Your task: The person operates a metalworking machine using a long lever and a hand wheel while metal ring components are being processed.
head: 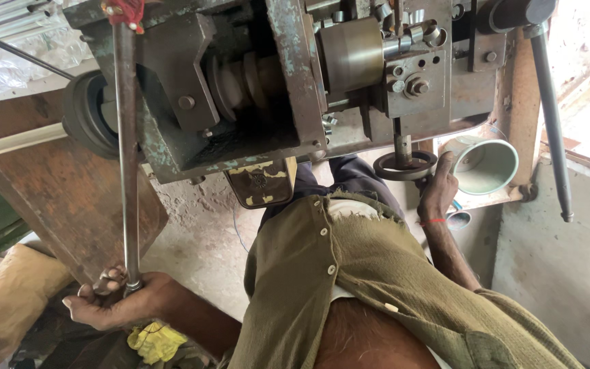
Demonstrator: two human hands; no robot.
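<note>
A worn green-grey lathe-like machine point(254, 89) fills the top of the head view. My left hand point(114, 301) is closed around the lower end of a long steel lever rod point(127, 150) that runs up to a red-wrapped top. My right hand point(437, 191) grips the rim of a small black handwheel point(404, 166) under the machine's carriage, thumb pointing up. A brass-coloured cylinder point(351, 53) sits in the machine near bolts and fittings. My olive button shirt covers the lower middle.
A pale green metal cup point(486, 164) stands right of the handwheel. A dark lever with a knob point(551, 116) slants down at the right. A rusty brown panel point(63, 198) lies left, a yellow rag point(153, 342) below my left hand, and a concrete wall point(568, 260) at right.
</note>
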